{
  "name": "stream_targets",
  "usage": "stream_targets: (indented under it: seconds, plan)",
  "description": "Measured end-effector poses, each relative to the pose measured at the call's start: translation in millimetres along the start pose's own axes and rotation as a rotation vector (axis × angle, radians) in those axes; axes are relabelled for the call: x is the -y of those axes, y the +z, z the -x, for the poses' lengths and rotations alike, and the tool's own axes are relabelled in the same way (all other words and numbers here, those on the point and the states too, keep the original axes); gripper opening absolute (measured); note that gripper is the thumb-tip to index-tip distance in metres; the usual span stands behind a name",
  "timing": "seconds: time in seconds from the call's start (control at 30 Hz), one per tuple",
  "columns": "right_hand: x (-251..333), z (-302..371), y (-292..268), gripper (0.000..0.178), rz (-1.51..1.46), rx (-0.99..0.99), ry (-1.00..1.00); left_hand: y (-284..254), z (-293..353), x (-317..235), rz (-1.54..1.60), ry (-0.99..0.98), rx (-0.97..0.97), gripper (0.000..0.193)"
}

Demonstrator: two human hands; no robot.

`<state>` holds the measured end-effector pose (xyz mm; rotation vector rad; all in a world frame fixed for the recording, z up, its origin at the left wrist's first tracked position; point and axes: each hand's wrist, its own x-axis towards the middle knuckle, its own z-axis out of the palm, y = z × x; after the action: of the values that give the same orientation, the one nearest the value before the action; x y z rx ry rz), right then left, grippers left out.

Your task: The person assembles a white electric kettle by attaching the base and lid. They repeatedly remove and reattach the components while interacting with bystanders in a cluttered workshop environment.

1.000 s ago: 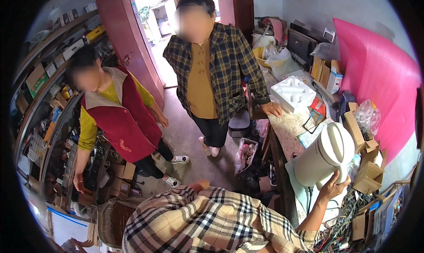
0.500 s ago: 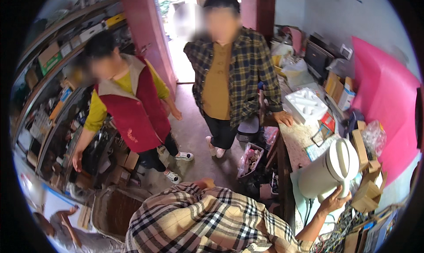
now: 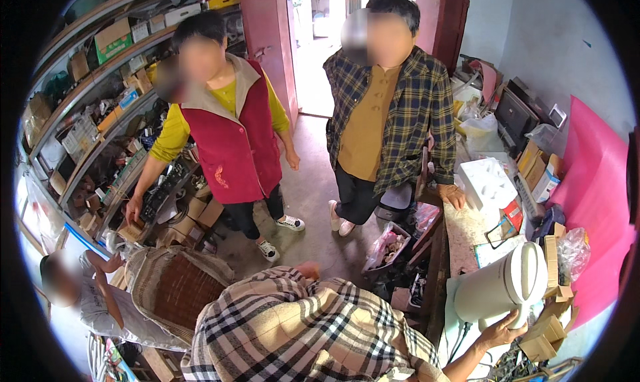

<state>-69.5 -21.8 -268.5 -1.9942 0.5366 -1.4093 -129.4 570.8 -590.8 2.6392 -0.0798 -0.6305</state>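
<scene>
A large cream-coloured cylindrical jug [image 3: 490, 289] with a handle is tilted over the workbench on the right, its broad end facing right. My right hand [image 3: 501, 330] has its fingers curled around the handle at the jug's lower right side. Dark cords [image 3: 460, 342] lie on the bench beneath it. My left hand [image 3: 309, 270] shows only in a small part beyond the folds of my checked shirt [image 3: 293, 329]. Its fingers are hidden, and I cannot see whether it holds anything.
Two people stand ahead, one in a red vest [image 3: 230, 142], one in a plaid jacket [image 3: 393, 115] with a hand on the workbench [image 3: 467, 229]. Another person [image 3: 100, 295] sits at left beside a wicker chair [image 3: 173, 292]. Loaded shelves [image 3: 107, 115] line the left wall; white foam [image 3: 489, 184] and cartons lie right.
My view has shifted, so the room appears farther right. The person in the red vest is more upright. My right hand stays on the jug's handle.
</scene>
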Motion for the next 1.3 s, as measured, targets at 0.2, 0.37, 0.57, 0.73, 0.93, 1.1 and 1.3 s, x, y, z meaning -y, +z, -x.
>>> stream_targets:
  seconds: [0.2, 0.37, 0.57, 0.73, 0.93, 1.1, 1.3]
  plan:
    - [-7.0, 2.9, 4.4, 0.046, -0.019, -0.004, -0.020, 22.1, -14.8, 27.8, 0.015, 0.241, -0.136, 0.018]
    - [-4.5, 1.3, 1.0, 0.045, 0.001, 0.002, -0.035, 11.0, -11.4, 7.5, 0.116, 0.456, -0.200, 0.020]
    - [2.9, -1.1, -3.3, 0.047, 0.008, 0.018, 0.001, 2.6, -13.2, -9.9, 0.074, 0.197, -0.104, 0.027]
    - [1.2, -1.3, -1.3, 0.048, 0.014, 0.032, -0.010, 17.9, -17.8, 17.0, 0.223, 0.226, -0.049, 0.031]
    - [-0.8, -1.1, -0.3, 0.046, -0.043, 0.033, -0.005, 14.9, -16.1, 12.7, 0.143, 0.321, -0.068, 0.024]
    - [-2.2, 0.3, 0.1, 0.045, -0.058, 0.026, -0.002, -14.0, 1.8, -14.7, 0.059, 0.531, -0.112, 0.019]
    - [-3.6, -1.2, -1.9, 0.048, -0.051, 0.014, -0.032, -10.5, 2.6, -25.8, 0.015, 0.410, -0.056, 0.025]
